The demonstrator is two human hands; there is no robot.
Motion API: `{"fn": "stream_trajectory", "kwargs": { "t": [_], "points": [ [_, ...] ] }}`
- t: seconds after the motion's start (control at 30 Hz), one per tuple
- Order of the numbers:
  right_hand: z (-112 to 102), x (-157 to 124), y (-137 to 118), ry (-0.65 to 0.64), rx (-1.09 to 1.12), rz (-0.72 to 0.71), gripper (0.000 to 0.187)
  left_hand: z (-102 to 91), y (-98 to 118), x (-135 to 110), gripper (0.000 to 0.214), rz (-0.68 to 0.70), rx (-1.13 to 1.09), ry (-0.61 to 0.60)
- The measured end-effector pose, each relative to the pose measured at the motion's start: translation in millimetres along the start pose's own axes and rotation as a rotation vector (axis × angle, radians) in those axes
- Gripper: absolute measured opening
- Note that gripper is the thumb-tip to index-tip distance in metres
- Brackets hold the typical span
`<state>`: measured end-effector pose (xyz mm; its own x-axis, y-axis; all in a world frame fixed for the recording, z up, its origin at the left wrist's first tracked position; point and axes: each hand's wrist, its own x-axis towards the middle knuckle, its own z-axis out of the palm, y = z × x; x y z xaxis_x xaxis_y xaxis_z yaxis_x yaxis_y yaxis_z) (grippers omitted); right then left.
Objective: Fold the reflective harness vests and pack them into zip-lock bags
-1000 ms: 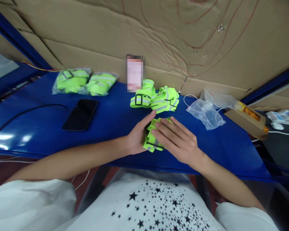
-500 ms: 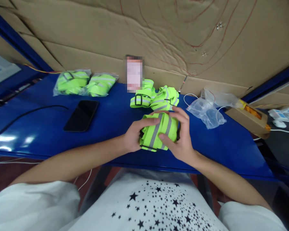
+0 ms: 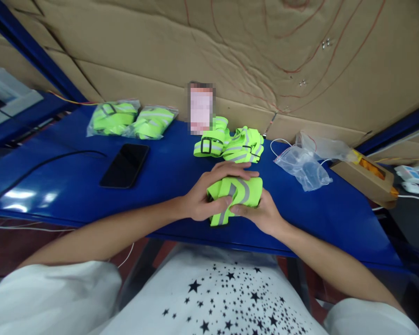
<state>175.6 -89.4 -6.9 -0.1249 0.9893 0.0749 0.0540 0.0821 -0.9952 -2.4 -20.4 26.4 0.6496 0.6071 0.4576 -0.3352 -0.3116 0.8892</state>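
Between my two hands is a folded bundle of neon-yellow reflective strap (image 3: 248, 191) with grey stripes, held above the near part of the blue table. My left hand (image 3: 205, 195) grips its left side, thumb on the front and fingers across the top. On the right side, my right hand (image 3: 263, 213) presses its thumb against the front, while its fingers are hidden behind the bundle. Just beyond lie two more loose strap bundles, one with a black buckle (image 3: 209, 145) and another (image 3: 246, 143) beside it.
Two bagged strap bundles (image 3: 114, 117) sit at the back left. A black phone (image 3: 125, 165) lies in front of them. Clear plastic bags (image 3: 303, 163) and a cardboard box (image 3: 366, 179) are at right. A pixelated upright object (image 3: 200, 108) leans on the cardboard wall (image 3: 125, 56).
My left fingers have moved over the top of the strap bundle. My right fingers have gone from its top to behind it. The bundle looks turned and more compact; the view has shifted slightly.
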Motion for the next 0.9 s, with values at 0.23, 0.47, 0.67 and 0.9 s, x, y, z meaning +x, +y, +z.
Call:
{"fn": "stream_trajectory", "kwargs": {
  "t": [0.23,0.47,0.67,0.9],
  "points": [
    [-13,15,12,0.195,0.063,-0.049,0.058,5.2,-28,3,0.061,-0.303,-0.246,0.198],
    [-17,13,3,0.047,-0.390,-0.246,0.053,8.9,-23,2,0.058,-0.334,-0.201,0.198],
    [-44,18,-16,-0.087,-0.616,-0.333,0.053,11.9,-23,6,0.052,-0.392,-0.284,0.398],
    [-116,40,-12,0.596,-1.317,-0.117,0.048,-2.6,-23,18,0.056,-0.440,-0.410,0.617]
  ]
}}
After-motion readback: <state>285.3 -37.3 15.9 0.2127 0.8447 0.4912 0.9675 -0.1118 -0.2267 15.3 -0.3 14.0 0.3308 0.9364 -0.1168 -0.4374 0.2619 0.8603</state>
